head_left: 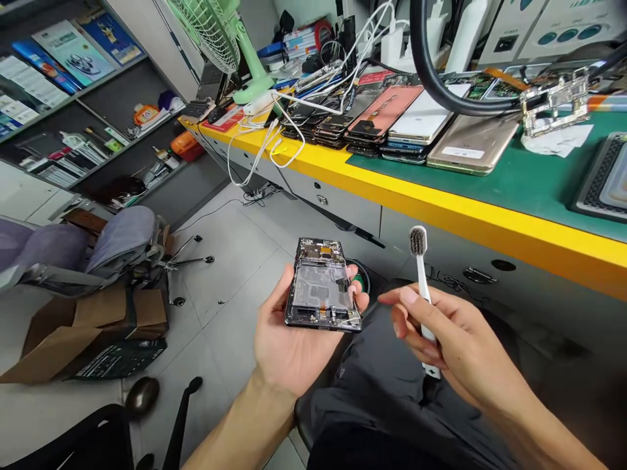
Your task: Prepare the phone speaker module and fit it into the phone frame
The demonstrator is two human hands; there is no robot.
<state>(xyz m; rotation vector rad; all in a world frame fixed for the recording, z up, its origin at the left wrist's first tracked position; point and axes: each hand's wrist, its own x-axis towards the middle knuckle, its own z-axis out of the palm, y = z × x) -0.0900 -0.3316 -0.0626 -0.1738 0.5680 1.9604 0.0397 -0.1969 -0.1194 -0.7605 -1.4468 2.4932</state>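
An opened smartphone (321,287) lies in my left hand (298,352), its inside facing up. Circuit board parts show at its far end, a bare silvery bay in the middle and small connectors at the near end. My left fingers curl around its right edge and the thumb rests along its left edge. In my right hand (441,326) is a white toothbrush (421,274) with dark bristles, held upright between thumb and fingers. The bristles are apart from the phone, up and to its right. Part of the handle is hidden by my fingers.
A yellow-edged workbench (470,215) with a green mat runs ahead of me. Stacked phones (416,121), white cables (294,137) and a green fan (249,59) stand on it. A clear fixture (553,104) sits right. Left are a chair (125,241) and cardboard box (63,333).
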